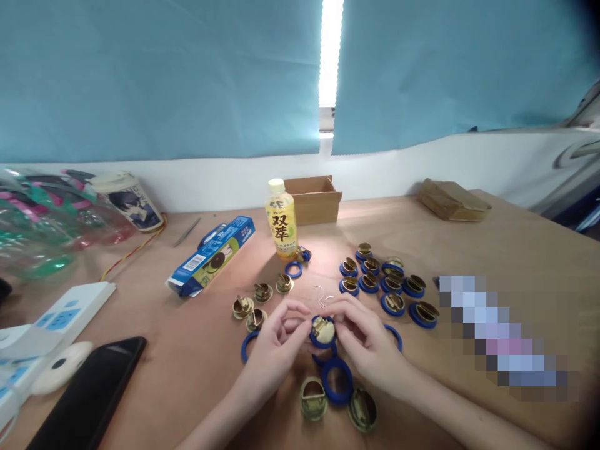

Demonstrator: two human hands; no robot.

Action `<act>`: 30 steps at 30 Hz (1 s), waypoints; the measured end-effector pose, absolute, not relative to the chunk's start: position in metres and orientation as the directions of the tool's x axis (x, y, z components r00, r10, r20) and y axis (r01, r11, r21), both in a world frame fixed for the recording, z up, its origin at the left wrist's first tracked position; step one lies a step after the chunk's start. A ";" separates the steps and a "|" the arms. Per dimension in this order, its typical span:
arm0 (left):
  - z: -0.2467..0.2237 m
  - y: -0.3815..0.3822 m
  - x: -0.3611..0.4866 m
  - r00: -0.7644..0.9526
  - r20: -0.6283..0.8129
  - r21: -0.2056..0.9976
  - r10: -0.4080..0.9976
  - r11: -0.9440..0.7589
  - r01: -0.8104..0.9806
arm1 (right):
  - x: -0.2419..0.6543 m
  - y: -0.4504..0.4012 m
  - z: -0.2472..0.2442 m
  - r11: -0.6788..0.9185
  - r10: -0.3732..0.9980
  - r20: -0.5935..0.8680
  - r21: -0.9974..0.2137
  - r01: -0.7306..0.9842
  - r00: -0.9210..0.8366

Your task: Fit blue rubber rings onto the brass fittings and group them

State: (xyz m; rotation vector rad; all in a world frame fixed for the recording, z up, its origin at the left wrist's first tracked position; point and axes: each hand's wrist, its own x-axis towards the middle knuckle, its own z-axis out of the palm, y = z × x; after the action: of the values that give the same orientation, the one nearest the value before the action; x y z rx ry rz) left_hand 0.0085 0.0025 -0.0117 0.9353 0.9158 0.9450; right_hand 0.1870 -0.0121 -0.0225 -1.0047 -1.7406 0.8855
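Between my two hands is a round brass-coloured piece with a blue ring (323,332), its clip-like back turned up. My left hand (280,342) pinches its left edge, and the fingers of my right hand (368,344) close on its right side. Just below lie a loose blue ring (337,382) and two bare brass pieces, one on the left (313,400) and one on the right (362,409). Several bare brass pieces (263,292) sit beyond my left hand. Past my right hand stands a group of brass pieces fitted with blue rings (392,282). Thin curved wires (323,297) lie just ahead of my fingers.
A yellow drink bottle (282,219) stands before an open cardboard box (314,203). Leftward are a blue carton (212,256), tweezers (186,232), a paper cup (129,201), spray bottles (51,219), a power strip (60,315) and a black phone (89,394). A brown packet (452,200) lies back right.
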 end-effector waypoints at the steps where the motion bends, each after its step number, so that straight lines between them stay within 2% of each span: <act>1: -0.011 0.002 0.009 0.307 -0.211 0.925 0.928 0.291 -0.244 | 0.187 -0.012 -0.022 0.410 0.903 0.349 -0.876 0.255 -0.252; 14: -0.011 0.003 0.008 0.323 -0.210 0.923 0.923 0.296 -0.245 | 0.183 -0.013 -0.015 0.380 0.919 0.336 -0.895 0.234 -0.206; 25: -0.006 0.000 0.010 0.344 -0.220 0.925 0.913 0.307 -0.225 | 0.180 -0.011 -0.022 0.174 0.980 0.169 -0.984 0.041 -0.102; 30: -0.007 0.001 0.010 0.316 -0.209 0.933 0.925 0.286 -0.218 | 0.181 -0.011 -0.024 0.167 0.980 0.164 -0.986 0.015 -0.110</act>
State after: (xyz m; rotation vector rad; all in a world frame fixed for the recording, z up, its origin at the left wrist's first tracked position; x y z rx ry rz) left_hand 0.0096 0.0008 -0.0075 0.9611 0.9211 0.9301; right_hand 0.1813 -0.0107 -0.0239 -1.0489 -1.3806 1.1511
